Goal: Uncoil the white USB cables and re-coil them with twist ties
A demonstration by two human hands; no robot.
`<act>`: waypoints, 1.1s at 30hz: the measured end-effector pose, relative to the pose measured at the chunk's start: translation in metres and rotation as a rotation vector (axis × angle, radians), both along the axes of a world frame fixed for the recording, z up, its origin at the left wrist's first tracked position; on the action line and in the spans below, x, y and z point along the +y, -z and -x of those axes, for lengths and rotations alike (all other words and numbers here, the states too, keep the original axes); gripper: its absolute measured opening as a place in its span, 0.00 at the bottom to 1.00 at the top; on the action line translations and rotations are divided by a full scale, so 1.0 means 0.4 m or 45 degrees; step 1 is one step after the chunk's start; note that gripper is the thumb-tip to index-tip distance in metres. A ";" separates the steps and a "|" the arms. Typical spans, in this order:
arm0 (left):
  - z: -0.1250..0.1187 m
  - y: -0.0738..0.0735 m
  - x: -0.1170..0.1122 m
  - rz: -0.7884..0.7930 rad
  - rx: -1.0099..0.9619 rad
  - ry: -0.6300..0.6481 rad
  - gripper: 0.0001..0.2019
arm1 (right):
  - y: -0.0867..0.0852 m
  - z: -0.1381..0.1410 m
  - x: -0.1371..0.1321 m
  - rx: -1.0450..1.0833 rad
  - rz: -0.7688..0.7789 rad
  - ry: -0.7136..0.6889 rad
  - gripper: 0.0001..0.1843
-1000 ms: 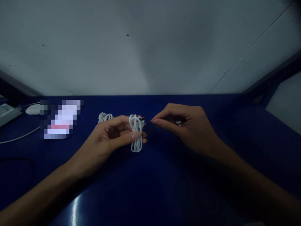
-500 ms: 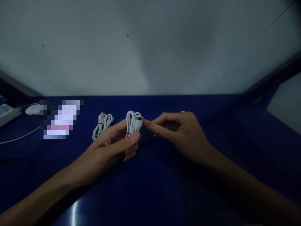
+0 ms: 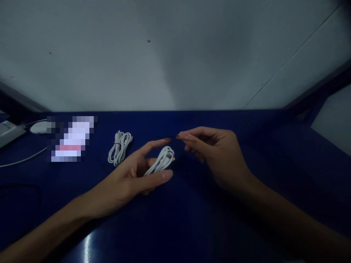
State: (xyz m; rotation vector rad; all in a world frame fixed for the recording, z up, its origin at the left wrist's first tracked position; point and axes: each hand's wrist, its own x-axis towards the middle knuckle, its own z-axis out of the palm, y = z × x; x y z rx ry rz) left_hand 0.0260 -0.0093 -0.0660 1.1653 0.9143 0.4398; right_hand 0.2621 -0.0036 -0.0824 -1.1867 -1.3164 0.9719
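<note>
My left hand [image 3: 137, 175] holds a coiled white cable [image 3: 161, 162] between thumb and middle fingers, low over the blue table [image 3: 192, 219]. Its index finger stretches out toward my right hand [image 3: 216, 149]. A thin dark tie [image 3: 171, 137] runs between that fingertip and the pinched thumb and forefinger of my right hand, just above the coil. A second coiled white cable [image 3: 120, 147], bound at its middle, lies on the table to the left of my left hand.
A blurred-out patch [image 3: 70, 138] lies at the left of the table. Beyond it sit a white mouse [image 3: 38, 127] with its cord and the corner of a keyboard [image 3: 8, 132]. A pale wall [image 3: 164, 54] rises behind the table.
My left hand lowered the coil and tilted it flat. My right hand let go of the coil's top and moved right and up, pinching the thin dark tie.
</note>
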 end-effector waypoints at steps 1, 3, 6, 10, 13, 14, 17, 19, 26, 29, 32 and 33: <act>-0.001 0.000 0.000 0.001 0.019 0.024 0.36 | 0.000 -0.003 0.003 0.004 -0.004 0.019 0.07; -0.004 0.005 0.003 -0.017 0.028 0.039 0.30 | -0.001 -0.008 0.007 -0.038 -0.028 0.059 0.06; -0.003 0.020 0.010 -0.089 0.011 -0.056 0.20 | -0.003 -0.012 0.007 -0.208 -0.152 0.111 0.03; 0.004 0.041 0.021 -0.093 -0.035 -0.296 0.13 | -0.002 -0.015 0.003 -0.445 -0.276 0.142 0.02; 0.009 0.050 0.028 -0.116 -0.072 -0.446 0.11 | -0.002 -0.019 0.002 -0.470 -0.189 0.097 0.04; 0.010 0.051 0.029 -0.123 -0.077 -0.473 0.11 | -0.003 -0.020 0.002 -0.471 -0.154 0.077 0.05; 0.008 0.049 0.029 -0.134 -0.077 -0.494 0.11 | -0.007 -0.025 0.005 -0.551 -0.062 0.048 0.06; 0.004 0.043 0.027 -0.114 -0.078 -0.495 0.11 | -0.007 -0.026 0.008 -0.644 -0.013 0.042 0.06; -0.007 0.025 0.022 0.066 -0.273 -0.405 0.19 | 0.007 -0.032 0.016 -1.109 -0.136 0.075 0.11; -0.004 0.032 0.020 0.090 -0.324 -0.349 0.18 | 0.006 -0.031 0.012 -1.214 -0.237 0.150 0.11; -0.004 0.040 0.019 0.054 -0.329 -0.261 0.14 | -0.004 -0.020 0.003 -0.997 -0.257 0.032 0.08; -0.006 0.041 0.018 0.032 -0.327 -0.232 0.14 | -0.007 -0.015 -0.002 -0.858 -0.219 -0.059 0.08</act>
